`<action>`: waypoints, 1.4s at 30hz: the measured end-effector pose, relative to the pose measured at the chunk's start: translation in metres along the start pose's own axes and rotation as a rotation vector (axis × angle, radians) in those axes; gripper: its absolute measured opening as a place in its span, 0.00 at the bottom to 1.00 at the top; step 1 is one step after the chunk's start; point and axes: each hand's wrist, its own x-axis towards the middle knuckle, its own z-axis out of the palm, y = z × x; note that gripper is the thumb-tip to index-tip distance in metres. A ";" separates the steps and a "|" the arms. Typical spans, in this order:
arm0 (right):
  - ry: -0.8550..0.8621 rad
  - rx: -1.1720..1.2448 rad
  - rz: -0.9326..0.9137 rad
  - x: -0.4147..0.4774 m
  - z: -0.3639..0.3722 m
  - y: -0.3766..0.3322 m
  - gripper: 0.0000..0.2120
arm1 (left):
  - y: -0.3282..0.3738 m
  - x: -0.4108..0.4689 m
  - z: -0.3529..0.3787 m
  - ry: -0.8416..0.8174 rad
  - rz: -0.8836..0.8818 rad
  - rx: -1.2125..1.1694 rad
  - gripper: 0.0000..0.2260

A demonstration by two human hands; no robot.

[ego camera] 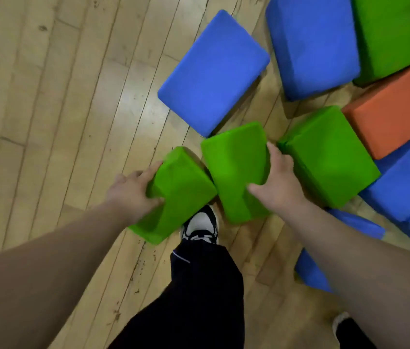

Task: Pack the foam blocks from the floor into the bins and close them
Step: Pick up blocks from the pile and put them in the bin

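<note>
Task status: early to mid stage, as a judgement. Many foam blocks lie on the wooden floor [60, 109]; no bins are in view, so neither packing nor closing can be confirmed.

Blocks not yet handled: a third green block [329, 157] just beside the right hand; a blue block [214, 71] beyond it; an orange block [395, 107] and further blue and green blocks at the right edge.

Grip state:
- The left hand [131, 192] is clamped on the left green block [181, 195]; fingers wrap its far edge, thumb presses the near face; the block sits tilted and overlaps the shoe [200, 222], so it is probably raised.
- The right hand [279, 187] is clamped on the middle green block [236, 172]; fingers curl over its right side, thumb lies across the top face.

Whether the middle block is clear of the floor cannot be told.
</note>
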 end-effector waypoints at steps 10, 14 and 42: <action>-0.034 0.156 0.054 -0.013 -0.011 -0.009 0.45 | -0.003 -0.067 0.016 -0.045 -0.050 -0.292 0.44; 0.018 0.196 -0.033 -0.033 -0.009 -0.027 0.40 | 0.023 -0.091 0.019 0.055 -0.062 -0.234 0.40; 0.853 1.271 0.953 -0.777 -0.376 0.612 0.37 | 0.901 -0.704 0.177 -0.009 1.029 0.729 0.37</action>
